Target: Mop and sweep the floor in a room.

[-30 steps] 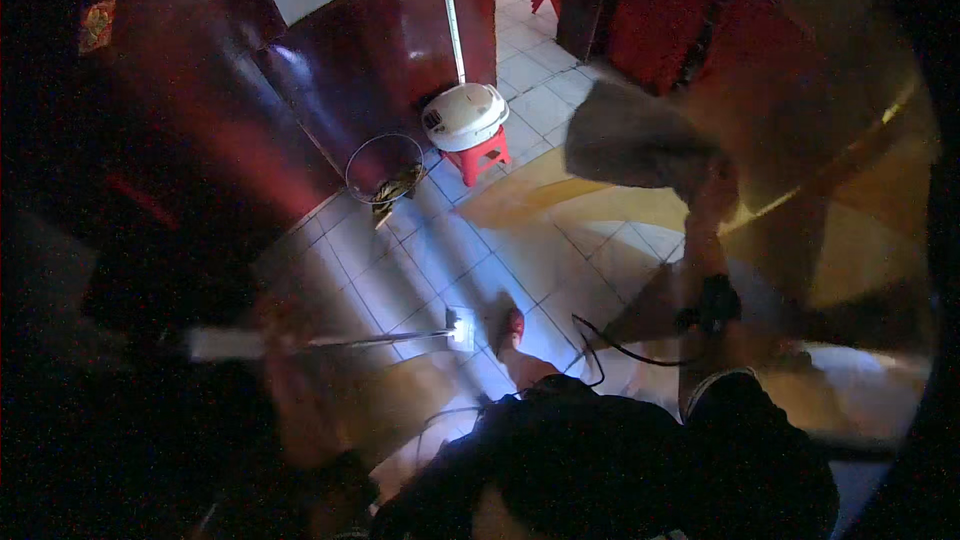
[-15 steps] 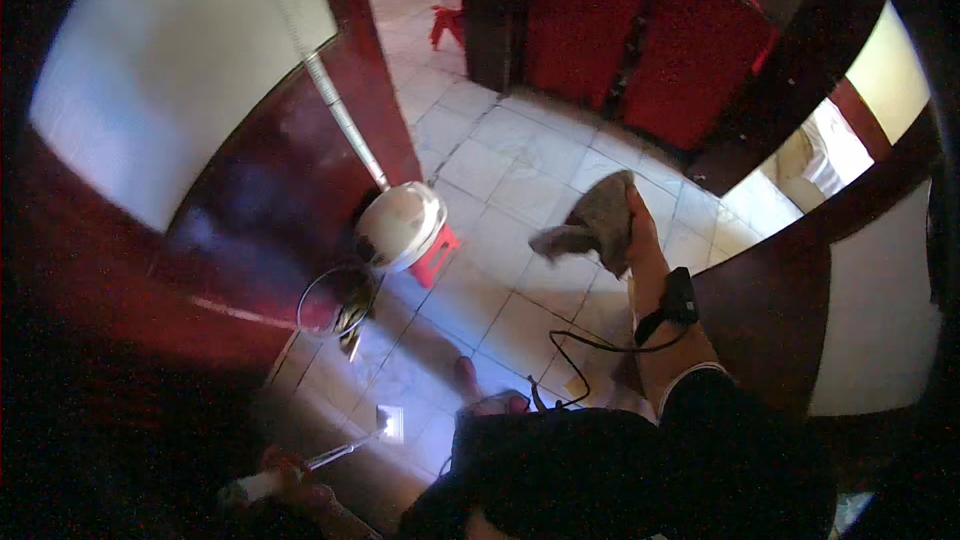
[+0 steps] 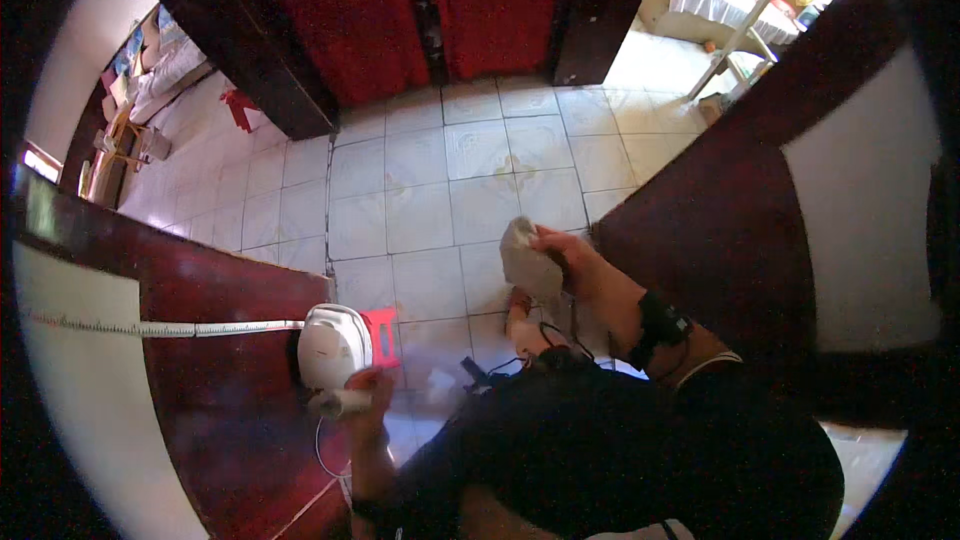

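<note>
Both hands are busy, seen from above through a wide curved lens. Left hand (image 3: 365,392) is clenched around a pale cylindrical handle (image 3: 340,402), low in the picture, just in front of a white rounded appliance (image 3: 333,343) that sits on a small red plastic stool (image 3: 383,336). Right hand (image 3: 570,250) is raised over the floor, fingers grasping a crumpled grey cloth (image 3: 528,265) that hangs from the grip; a black band (image 3: 658,326) wraps the wrist.

Half a second earlier the view faced a different way: the cloth was held further out, and the handle lay low and far to the left, with a thin rod and small flat head reaching across the tiles. Now the handle sits close beside the white appliance and the rod cannot be made out. The head has plainly turned, so much of the shift is the view's.

Pale square floor tiles (image 3: 480,200) fill the middle, with red curtains (image 3: 440,10) hanging at the top between dark wooden frames (image 3: 250,60). A dark red lower wall (image 3: 230,340) curves along the left, crossed by a thin white strip. No packages, labels or signs can be made out
</note>
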`<state>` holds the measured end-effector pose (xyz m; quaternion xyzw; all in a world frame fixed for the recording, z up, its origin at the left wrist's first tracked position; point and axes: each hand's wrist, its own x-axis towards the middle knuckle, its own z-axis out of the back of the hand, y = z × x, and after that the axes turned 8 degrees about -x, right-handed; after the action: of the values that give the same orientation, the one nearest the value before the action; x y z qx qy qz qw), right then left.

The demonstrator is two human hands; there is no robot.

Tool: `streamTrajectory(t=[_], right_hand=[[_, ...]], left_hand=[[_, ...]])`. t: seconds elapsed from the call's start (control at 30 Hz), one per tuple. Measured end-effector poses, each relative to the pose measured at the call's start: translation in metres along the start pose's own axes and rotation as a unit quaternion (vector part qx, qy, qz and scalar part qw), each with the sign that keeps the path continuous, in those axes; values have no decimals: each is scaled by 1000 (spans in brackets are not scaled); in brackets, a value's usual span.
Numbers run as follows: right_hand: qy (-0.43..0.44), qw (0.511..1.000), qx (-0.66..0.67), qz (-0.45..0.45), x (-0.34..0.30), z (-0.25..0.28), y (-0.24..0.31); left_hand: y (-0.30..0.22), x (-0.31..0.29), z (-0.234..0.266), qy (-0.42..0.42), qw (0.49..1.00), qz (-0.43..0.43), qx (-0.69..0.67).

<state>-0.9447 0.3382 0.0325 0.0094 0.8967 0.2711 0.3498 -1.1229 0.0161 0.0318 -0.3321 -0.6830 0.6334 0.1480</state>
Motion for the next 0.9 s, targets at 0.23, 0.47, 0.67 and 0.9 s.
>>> streamTrajectory(t=[0.23, 0.47, 0.67, 0.9], right_hand=[[44, 983, 30, 176, 30, -17, 130], [82, 964, 107, 231, 58, -6, 224], [-213, 631, -620, 415, 83, 40, 313], [-248, 931, -84, 253, 94, 146, 400]], left_hand=[[-66, 167, -172, 186, 977, -36, 97], [-69, 312, -293, 240, 941, -195, 135], [-97, 409, -390, 354, 918, -172, 56], [-118, 496, -524, 542, 827, 19, 144]])
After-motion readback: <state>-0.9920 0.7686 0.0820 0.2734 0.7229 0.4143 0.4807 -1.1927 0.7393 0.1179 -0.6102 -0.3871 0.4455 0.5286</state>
